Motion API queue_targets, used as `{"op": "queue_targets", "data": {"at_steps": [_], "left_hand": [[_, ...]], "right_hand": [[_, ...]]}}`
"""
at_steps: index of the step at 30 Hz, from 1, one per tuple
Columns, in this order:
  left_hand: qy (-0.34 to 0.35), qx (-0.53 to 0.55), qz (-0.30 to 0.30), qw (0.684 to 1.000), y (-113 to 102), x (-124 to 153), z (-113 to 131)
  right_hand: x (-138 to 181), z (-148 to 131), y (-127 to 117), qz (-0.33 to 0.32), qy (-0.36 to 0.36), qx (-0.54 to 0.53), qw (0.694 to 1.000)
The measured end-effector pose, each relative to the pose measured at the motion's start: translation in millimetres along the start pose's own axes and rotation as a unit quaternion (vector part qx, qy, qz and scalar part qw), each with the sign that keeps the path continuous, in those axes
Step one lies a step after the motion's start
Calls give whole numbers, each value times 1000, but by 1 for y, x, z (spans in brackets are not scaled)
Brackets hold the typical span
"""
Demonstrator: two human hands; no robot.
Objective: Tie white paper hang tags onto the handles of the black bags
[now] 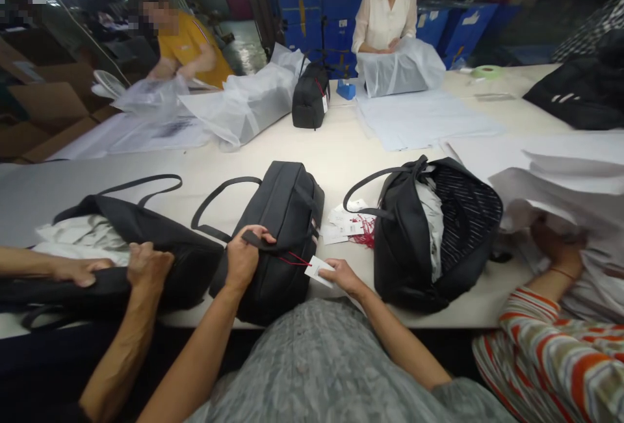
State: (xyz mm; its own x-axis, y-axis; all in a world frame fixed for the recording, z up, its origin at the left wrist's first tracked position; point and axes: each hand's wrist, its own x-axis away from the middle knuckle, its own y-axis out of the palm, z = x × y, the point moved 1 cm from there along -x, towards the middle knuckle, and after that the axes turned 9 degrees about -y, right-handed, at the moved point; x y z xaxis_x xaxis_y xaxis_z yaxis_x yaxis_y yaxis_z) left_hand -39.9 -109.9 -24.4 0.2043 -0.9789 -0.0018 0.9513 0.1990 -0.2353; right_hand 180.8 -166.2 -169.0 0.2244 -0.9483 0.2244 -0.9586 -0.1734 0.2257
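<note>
A closed black handbag (pixel 277 215) lies in front of me on the white table. My left hand (pixel 244 257) is closed around the bag's strap (pixel 258 241) near its top. Between finger and thumb, my right hand (pixel 344 277) pinches a white hang tag (pixel 319 271) at the bag's right side. A thin red string (pixel 295 259) runs taut from the tag toward the strap in my left hand. Beyond my right hand lies a pile of white tags (pixel 346 223) with red strings. An open black bag (pixel 439 234) with striped lining and pale stuffing stands to the right.
At left, a co-worker's hands (pixel 146 270) handle another open black bag (pixel 180 254). A striped sleeve (pixel 550 345) and hand are among paper sheets (pixel 585 195) at right. Across the table, two people handle plastic-wrapped bags (pixel 258 108); a black bag (pixel 307 98) and blue tape dispenser (pixel 346 89) stand between.
</note>
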Motion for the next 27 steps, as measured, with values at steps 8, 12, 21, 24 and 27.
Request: {"op": "queue_targets", "data": {"at_steps": [8,12,21,24,27], "left_hand": [[-60,167,28,984,2,-10,0],[-55,158,18,986,5,-8,1],[-97,250,19,963,-4,-12,-3],[-110,306,21,945,-9,-17,-10],[-99,311,20,945,-11,-19,-14]], "right_hand": [[1,13,-11,2,1,-63,998],[-10,23,-11,24,10,-75,997],[-23,28,-2,46,7,-43,998],[-17,15,-11,57,-10,4,998],[-11,-11,-10,83,-69,74,991]]}}
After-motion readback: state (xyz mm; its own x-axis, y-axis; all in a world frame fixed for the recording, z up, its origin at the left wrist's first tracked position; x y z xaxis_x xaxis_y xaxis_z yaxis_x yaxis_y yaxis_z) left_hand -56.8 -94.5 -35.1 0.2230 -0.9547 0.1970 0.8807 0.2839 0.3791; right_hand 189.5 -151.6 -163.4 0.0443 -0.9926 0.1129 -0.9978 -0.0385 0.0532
